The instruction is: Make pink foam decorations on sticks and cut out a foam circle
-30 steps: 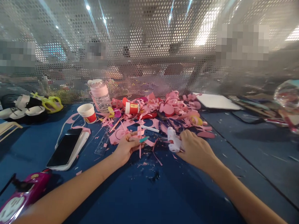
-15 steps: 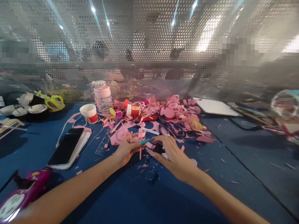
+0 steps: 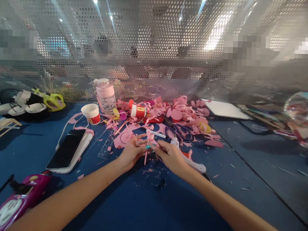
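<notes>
My left hand (image 3: 131, 152) is closed in a pinch on a small pink paper piece (image 3: 150, 136), which stands up from the fingers with a narrow strip hanging below. A small teal tip (image 3: 148, 147) shows at the left thumb; I cannot tell whether it is a nail or part of a tool. My right hand (image 3: 171, 157) meets the left one, its thumb and fingers pinched together at the same pink piece. Beside the right wrist lies a white glue gun (image 3: 199, 167) with an orange part, partly hidden by the hand.
Pink paper scraps (image 3: 180, 111) heap up behind the hands, with scissors (image 3: 180, 132) and a fallen paper cup (image 3: 139, 111) among them. At left are a phone (image 3: 67, 149), paper cups (image 3: 90, 113), a bottle (image 3: 105, 93) and a purple power strip (image 3: 19, 201). A perforated metal screen (image 3: 156, 45) stands behind.
My right hand has closed from spread fingers into a pinch and moved slightly left to the pink piece. More of the white glue gun now shows. The view has shifted a little.
</notes>
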`<state>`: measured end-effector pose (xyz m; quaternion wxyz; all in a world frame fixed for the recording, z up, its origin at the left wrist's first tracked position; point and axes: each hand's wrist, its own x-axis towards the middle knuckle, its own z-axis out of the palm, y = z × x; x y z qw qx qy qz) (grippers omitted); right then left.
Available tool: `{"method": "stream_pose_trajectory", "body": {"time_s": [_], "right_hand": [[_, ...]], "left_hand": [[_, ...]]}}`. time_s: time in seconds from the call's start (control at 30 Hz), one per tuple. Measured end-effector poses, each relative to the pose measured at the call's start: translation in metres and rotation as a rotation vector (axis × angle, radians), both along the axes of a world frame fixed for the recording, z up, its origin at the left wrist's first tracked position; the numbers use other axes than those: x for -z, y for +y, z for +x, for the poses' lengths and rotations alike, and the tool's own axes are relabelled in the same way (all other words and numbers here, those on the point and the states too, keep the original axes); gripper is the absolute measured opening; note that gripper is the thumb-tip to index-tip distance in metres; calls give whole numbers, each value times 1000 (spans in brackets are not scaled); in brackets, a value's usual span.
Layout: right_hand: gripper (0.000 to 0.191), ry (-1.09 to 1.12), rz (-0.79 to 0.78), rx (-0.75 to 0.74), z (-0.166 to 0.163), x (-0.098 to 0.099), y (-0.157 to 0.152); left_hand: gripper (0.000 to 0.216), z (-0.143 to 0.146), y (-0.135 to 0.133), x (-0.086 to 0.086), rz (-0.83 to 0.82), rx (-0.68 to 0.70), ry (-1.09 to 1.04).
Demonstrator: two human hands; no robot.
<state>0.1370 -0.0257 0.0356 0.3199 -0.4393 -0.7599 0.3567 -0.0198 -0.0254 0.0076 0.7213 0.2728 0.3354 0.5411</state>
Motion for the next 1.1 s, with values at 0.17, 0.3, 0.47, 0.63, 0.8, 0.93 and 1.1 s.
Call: {"method": "stream_pose_trajectory", "body": {"time_s": [0.17,0.3,0.47,0.63,0.8,0.93,1.1], "right_hand": [[39,53,-87,-57,3,1,1],[33,49,-112,-105,4,-4,-1],[30,66,-131,-127,8,-4,-1],[27,127,-145,-128,15,6,4],[25,93,-129,-121,14,5,4],[23,108,-171,-178,11,0,1],[23,162,-206,-211,11,-1,0]], "left_hand": [[54,0,0,1,39,-37,3],[60,0,0,1,49,-33,23],[66,0,1,1,73,-11,5],[61,-1,2,2,93,33,-18],[66,-2,1,1,94,63,-24],[68,-3,0,0,95,103,-11],[68,-4,-1,0,99,122,-19]]}}
